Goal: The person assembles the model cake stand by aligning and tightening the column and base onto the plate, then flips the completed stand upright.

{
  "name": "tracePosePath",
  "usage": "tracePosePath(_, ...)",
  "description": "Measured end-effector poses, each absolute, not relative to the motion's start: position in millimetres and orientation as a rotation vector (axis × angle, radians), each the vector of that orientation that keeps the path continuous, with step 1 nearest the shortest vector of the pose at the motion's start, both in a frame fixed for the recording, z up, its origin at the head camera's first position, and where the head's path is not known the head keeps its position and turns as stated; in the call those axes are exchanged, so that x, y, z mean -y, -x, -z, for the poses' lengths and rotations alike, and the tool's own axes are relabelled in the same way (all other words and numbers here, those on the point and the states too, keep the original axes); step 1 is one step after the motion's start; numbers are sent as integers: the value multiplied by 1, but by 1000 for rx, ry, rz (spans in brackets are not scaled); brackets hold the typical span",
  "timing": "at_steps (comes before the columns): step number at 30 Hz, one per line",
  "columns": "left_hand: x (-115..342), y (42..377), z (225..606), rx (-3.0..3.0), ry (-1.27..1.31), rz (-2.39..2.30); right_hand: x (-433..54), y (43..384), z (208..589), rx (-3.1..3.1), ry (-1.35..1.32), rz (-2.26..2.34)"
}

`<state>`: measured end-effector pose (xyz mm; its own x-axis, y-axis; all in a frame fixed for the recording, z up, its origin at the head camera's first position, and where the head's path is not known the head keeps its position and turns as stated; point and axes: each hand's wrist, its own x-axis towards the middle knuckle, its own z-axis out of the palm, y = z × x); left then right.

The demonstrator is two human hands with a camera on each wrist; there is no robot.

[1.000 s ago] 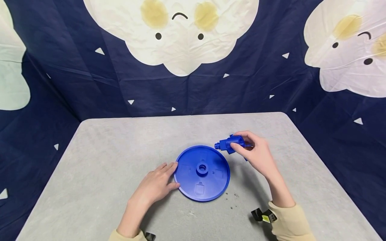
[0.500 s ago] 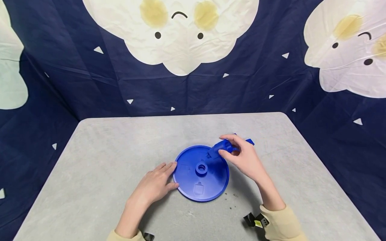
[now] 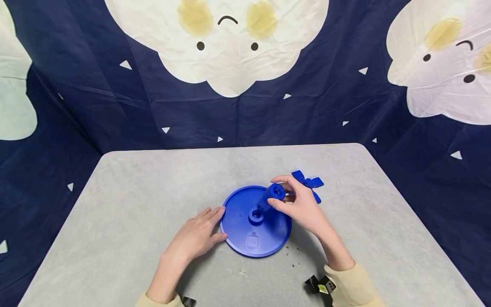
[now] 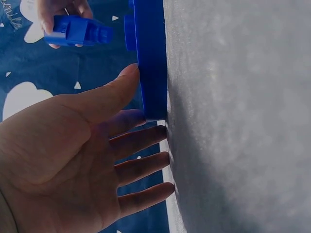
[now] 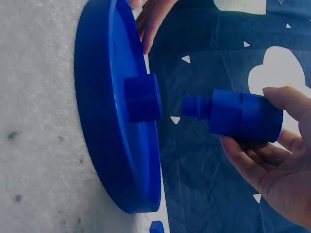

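Observation:
A round blue plastic disc [image 3: 239, 232] with a raised rim lies on the table, and a short hollow socket [image 3: 255, 216] rises from its centre. My left hand [image 3: 197, 236] rests at the disc's left side, thumb and forefinger touching the rim; in the left wrist view its fingers [image 4: 141, 141] are spread and fairly straight. Between thumb and fingers my right hand [image 3: 301, 207] grips a blue plastic cylinder [image 5: 248, 116] with a narrow stepped end. That narrow end points at the socket, with a gap between them in the right wrist view.
Behind my right hand a blue cross-shaped piece [image 3: 308, 182] with flat arms lies on the grey table [image 3: 153, 192]. Several dark specks [image 3: 293, 265] are scattered right of the disc. A dark blue cloth [image 3: 238, 119] with white clouds hangs around the table.
My right hand has moved left over the disc and tipped the cylinder's narrow end down toward the socket. The cross-shaped piece has come into view behind it. My left hand stays put.

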<state>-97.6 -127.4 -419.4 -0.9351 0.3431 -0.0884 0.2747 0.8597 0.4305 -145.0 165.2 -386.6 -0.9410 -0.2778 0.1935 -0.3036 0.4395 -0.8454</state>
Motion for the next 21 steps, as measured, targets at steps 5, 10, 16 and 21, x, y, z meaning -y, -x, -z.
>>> tracePosePath(5,128,97,419,-2855,-467,-631,-160,143,389,2638,-569,-1535)
tracePosePath(10,127,97,419,-2853,-467,-641,-158,141,391,2641,-625,-1508)
tracePosePath(16,127,97,421,-2861,-465,-641,-155,141,392,2674,-670,-1388)
tracePosePath(21,127,97,420,-2855,-447,-638,-152,141,393,2677,-702,-1376)
